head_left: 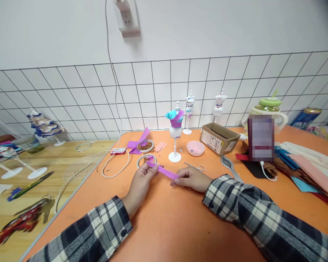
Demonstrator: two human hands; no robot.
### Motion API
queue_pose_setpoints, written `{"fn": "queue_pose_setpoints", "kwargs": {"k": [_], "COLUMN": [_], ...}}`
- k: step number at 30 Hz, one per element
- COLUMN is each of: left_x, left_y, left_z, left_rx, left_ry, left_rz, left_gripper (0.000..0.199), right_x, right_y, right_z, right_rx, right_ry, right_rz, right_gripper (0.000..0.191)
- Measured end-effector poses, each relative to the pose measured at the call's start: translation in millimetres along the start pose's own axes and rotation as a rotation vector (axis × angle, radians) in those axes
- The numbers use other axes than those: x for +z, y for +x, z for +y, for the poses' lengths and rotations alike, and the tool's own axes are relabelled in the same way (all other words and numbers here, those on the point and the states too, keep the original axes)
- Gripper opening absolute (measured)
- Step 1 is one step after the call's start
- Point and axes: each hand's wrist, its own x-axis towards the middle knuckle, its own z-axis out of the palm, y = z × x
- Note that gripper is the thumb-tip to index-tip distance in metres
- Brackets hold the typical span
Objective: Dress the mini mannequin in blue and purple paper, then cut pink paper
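I see the left hand (141,179) and right hand (193,178) pinching 1 purple strip (166,171) between them over the tabletop (175,225), in front of the nearest dress form (175,132), so this looks like straightening it, and the next move calls for a soft, even hold.

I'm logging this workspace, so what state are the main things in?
Purple strip: held straight
Left hand: pinching the strip
Right hand: pinching the strip
Front mannequin: upright, partly wrapped
Pink bowl: upright
Cardboard box: open-topped
Scissors: lying flat, blades unclear
Phone: upright, plugged in
Jug: lidded
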Motion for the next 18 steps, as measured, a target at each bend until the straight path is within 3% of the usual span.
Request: {"fn": "queue_pose_setpoints", "kwargs": {"k": [4,8,10,13,18], "left_x": [1.0,7.1,12.5,19.0,20.0], "left_y": [-2.3,-11.7,-17.0,-21.6,-20.7], "left_z": [-0.2,2.2,3.5,1.9,-6.8], "left_rx": [-0.076,-0.173,-0.185,-0.186,-0.187], "left_ry": [-0.212,-0.062,0.010,0.077,0.169], "left_rz": [-0.077,-0.457,-0.574,-0.605,-0.546], "left_gripper": [0.026,0.024,0.028,0.034,0.036], "right_x": [1.1,10.6,16.7,23.8,29.5], "right_y": [0.4,-0.9,-2.4,-4.1,-3.6], "right_z": [-4.4,-11.2,-15.2,-20.5,-22.4], "right_rx": [-0.094,-0.062,-0.058,-0.050,-0.143], "right_ry": [0.008,0.040,0.004,-0.046,-0.168], "right_rz": [0.166,0.199,0.179,0.243,0.349], "right_gripper": [0.041,0.043,0.039,0.031,0.014]}}
